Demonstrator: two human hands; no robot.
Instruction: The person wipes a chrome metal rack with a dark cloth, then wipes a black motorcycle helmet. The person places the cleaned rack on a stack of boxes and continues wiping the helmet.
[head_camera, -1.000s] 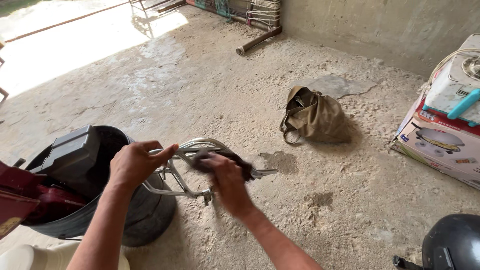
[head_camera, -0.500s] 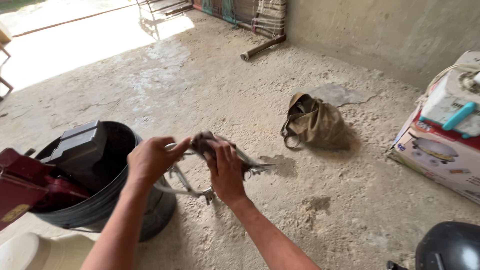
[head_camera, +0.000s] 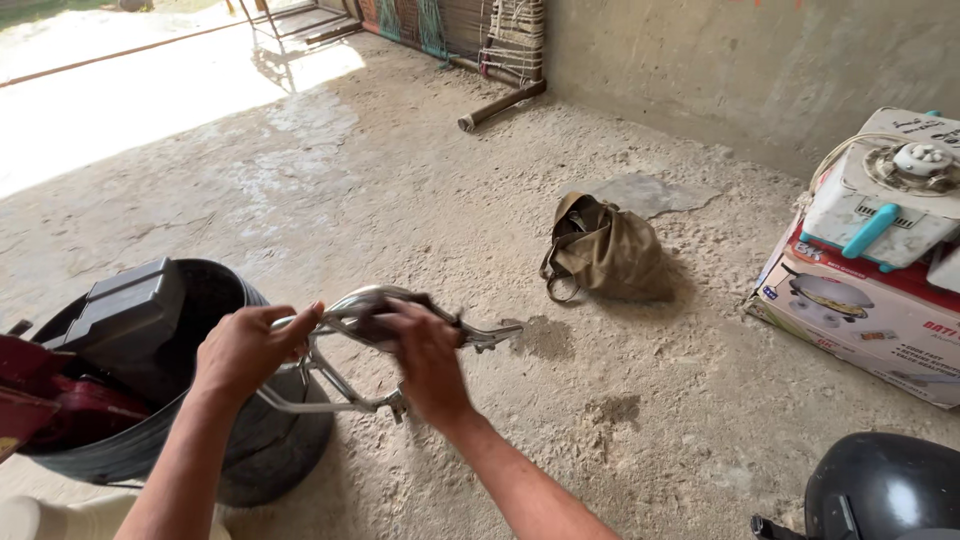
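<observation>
Gripping chrome metal frame (head_camera: 345, 345) with left hand (head_camera: 245, 350) closed; right hand (head_camera: 425, 355) pressing dark cloth (head_camera: 375, 325) on it, above black bucket (head_camera: 235, 440).

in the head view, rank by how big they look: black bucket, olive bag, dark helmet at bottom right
1. black bucket, clearly largest.
2 and 3. olive bag and dark helmet: unsure, since the helmet is cut off by the frame and nearer the camera.

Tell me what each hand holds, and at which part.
The left hand grips the left end of a bent chrome metal frame. The right hand presses a dark cloth on its top bar.
</observation>
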